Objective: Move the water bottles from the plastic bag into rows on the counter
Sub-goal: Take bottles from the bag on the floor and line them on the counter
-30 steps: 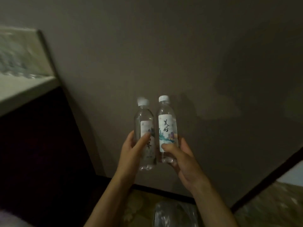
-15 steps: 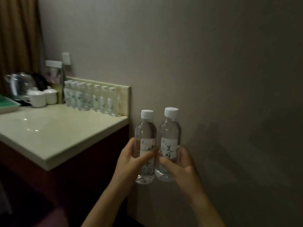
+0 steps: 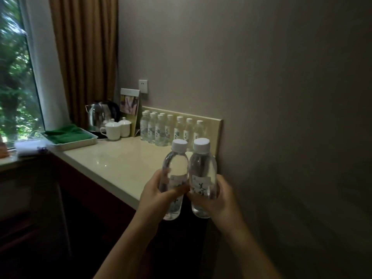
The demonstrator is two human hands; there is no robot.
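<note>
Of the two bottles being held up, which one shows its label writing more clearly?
The bottle in the right hand, the right bottle: dark characters show on its white label. The left bottle, in the left hand, has its label partly behind the thumb.

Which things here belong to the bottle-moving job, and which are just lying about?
Job: left hand and right hand, each gripping a held bottle; bottles in rows; counter.
Lying about: kettle, cups, tray, green cloth.
</note>
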